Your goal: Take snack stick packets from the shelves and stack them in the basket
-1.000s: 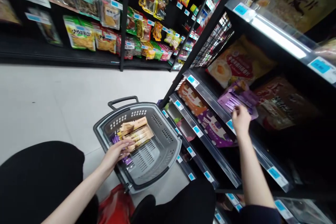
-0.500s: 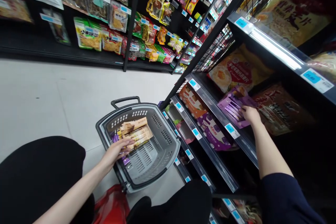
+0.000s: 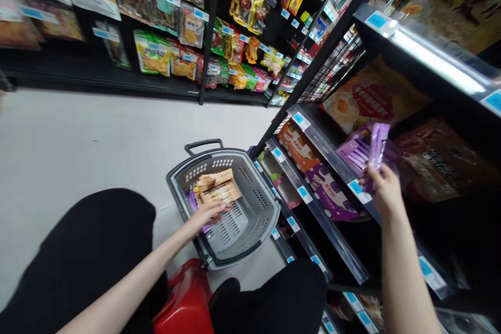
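At the right of the frame the right hand (image 3: 385, 190) pinches 1 slim purple snack packet (image 3: 378, 147) upright against the purple stack on the black shelf (image 3: 332, 159), while the left hand (image 3: 209, 212) rests flat on purple packets in the grey plastic basket (image 3: 254, 229) at centre, where tan packets (image 3: 217, 188) remain unshelved.

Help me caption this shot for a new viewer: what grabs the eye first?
The right hand holds a purple packet up at the shelf on the right, over a box of the same packets. Lower centre, a grey basket sits on the pale floor, the left hand resting on tan packets inside. Bright snack bags line the far racks.
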Demonstrator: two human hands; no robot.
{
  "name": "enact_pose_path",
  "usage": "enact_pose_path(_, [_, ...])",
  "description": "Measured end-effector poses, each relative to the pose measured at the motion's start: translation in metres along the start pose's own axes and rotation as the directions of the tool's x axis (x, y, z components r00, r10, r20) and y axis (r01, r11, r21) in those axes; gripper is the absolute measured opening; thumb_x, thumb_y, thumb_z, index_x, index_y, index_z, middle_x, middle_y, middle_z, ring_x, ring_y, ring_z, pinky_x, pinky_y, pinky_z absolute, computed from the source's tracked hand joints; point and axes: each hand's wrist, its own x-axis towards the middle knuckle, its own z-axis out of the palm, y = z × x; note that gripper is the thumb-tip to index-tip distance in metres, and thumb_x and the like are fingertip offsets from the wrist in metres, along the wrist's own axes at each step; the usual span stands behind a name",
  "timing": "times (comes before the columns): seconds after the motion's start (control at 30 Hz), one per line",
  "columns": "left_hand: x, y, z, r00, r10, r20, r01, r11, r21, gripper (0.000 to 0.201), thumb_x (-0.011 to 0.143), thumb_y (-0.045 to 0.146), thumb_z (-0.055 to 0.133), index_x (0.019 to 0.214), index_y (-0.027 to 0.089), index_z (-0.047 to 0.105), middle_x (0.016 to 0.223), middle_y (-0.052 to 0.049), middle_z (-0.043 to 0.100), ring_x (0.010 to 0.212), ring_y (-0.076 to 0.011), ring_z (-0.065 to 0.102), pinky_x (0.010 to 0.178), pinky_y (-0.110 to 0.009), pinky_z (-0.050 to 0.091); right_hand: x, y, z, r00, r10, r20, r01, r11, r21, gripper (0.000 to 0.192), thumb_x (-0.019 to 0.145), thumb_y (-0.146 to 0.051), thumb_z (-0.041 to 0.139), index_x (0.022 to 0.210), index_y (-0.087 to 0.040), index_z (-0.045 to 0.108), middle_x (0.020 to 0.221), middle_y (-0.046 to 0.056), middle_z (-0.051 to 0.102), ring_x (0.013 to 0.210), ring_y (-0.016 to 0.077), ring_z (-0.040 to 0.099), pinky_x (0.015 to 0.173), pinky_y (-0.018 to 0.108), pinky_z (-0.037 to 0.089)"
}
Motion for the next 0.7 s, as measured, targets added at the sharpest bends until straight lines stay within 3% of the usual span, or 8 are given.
enact_pose_path(0.07, [-0.006, -0.003, 0.008, 0.996, 0.028, 0.087, -0.028, 1.000, -0.004, 0.042, 0.061, 0.045, 0.070, 0.090, 0.014, 0.068, 0.092, -0.011, 0.069, 0.063, -0.0129, 0.060, 0.062, -0.024, 0.049, -0.060, 0.006, 0.051, 0.958, 0.191, 0.216, -0.249, 0.925, 0.288, 0.039, 0.066, -0.050, 0.065, 0.084, -0.016, 0.056, 0.065, 0.002, 0.061, 0.045, 0.0116, 0.055, 0.039, 0.020, 0.039])
enact_pose_path(0.13, [-0.013, -0.007, 0.018, 0.979, 0.057, 0.198, -0.039, 0.995, -0.094, 0.047, 0.064, 0.048, 0.067, 0.096, 0.013, 0.067, 0.095, -0.013, 0.068, 0.069, -0.0159, 0.062, 0.071, -0.030, 0.049, -0.121, 0.016, 0.104, 0.866, 0.301, 0.399, -0.462, 0.785, 0.412, 0.039, 0.062, -0.045, 0.071, 0.083, -0.015, 0.057, 0.066, 0.002, 0.063, 0.047, 0.0128, 0.058, 0.040, 0.021, 0.042])
enact_pose_path(0.2, [-0.020, -0.012, 0.027, 0.948, 0.088, 0.307, -0.022, 0.977, -0.214, 0.052, 0.067, 0.050, 0.064, 0.102, 0.012, 0.063, 0.099, -0.015, 0.066, 0.077, -0.0194, 0.062, 0.077, -0.036, 0.047, -0.175, 0.025, 0.154, 0.765, 0.356, 0.536, -0.612, 0.660, 0.435, 0.038, 0.060, -0.043, 0.073, 0.080, -0.014, 0.059, 0.065, 0.003, 0.064, 0.049, 0.0144, 0.060, 0.046, 0.023, 0.046])
enact_pose_path(0.27, [-0.026, -0.018, 0.036, 0.927, 0.115, 0.356, -0.009, 0.958, -0.285, 0.051, 0.069, 0.051, 0.062, 0.102, 0.012, 0.062, 0.100, -0.016, 0.064, 0.083, -0.0209, 0.061, 0.078, -0.038, 0.046, -0.217, 0.033, 0.195, 0.684, 0.371, 0.628, -0.694, 0.598, 0.401, 0.039, 0.057, -0.043, 0.074, 0.080, -0.014, 0.060, 0.064, 0.003, 0.066, 0.050, 0.0158, 0.061, 0.048, 0.024, 0.047])
enact_pose_path(0.33, [-0.030, -0.024, 0.042, 0.921, 0.126, 0.368, -0.031, 0.967, -0.254, 0.045, 0.068, 0.046, 0.065, 0.096, 0.010, 0.063, 0.091, -0.014, 0.065, 0.079, -0.0187, 0.061, 0.074, -0.033, 0.046, -0.246, 0.039, 0.225, 0.626, 0.389, 0.676, -0.747, 0.547, 0.377, 0.042, 0.055, -0.045, 0.074, 0.081, -0.014, 0.061, 0.062, 0.002, 0.066, 0.048, 0.0169, 0.061, 0.047, 0.026, 0.047])
enact_pose_path(0.43, [-0.032, -0.031, 0.046, 0.956, 0.060, 0.288, -0.043, 0.997, -0.067, 0.035, 0.062, 0.038, 0.071, 0.081, 0.010, 0.064, 0.069, -0.005, 0.064, 0.061, -0.0134, 0.058, 0.060, -0.025, 0.044, -0.268, 0.047, 0.251, 0.581, 0.438, 0.687, -0.799, 0.467, 0.378, 0.048, 0.050, -0.049, 0.075, 0.079, -0.014, 0.060, 0.055, 0.001, 0.064, 0.043, 0.0178, 0.059, 0.044, 0.027, 0.047])
enact_pose_path(0.53, [-0.030, -0.036, 0.046, 0.986, 0.029, 0.162, -0.040, 0.997, 0.064, 0.030, 0.056, 0.033, 0.074, 0.072, 0.010, 0.063, 0.057, 0.001, 0.060, 0.051, -0.0102, 0.053, 0.050, -0.020, 0.039, -0.274, 0.055, 0.262, 0.560, 0.429, 0.708, -0.812, 0.452, 0.368, 0.047, 0.047, -0.048, 0.076, 0.075, -0.014, 0.060, 0.053, 0.001, 0.063, 0.044, 0.0188, 0.060, 0.044, 0.028, 0.048])
enact_pose_path(0.7, [-0.025, -0.039, 0.042, 0.998, 0.058, -0.006, -0.057, 0.997, 0.050, 0.024, 0.051, 0.027, 0.076, 0.060, 0.011, 0.061, 0.050, 0.002, 0.058, 0.045, -0.0096, 0.051, 0.045, -0.020, 0.040, -0.276, 0.061, 0.269, 0.525, 0.408, 0.747, -0.828, 0.449, 0.336, 0.046, 0.048, -0.046, 0.076, 0.075, -0.013, 0.061, 0.052, 0.001, 0.064, 0.046, 0.0192, 0.061, 0.046, 0.029, 0.050])
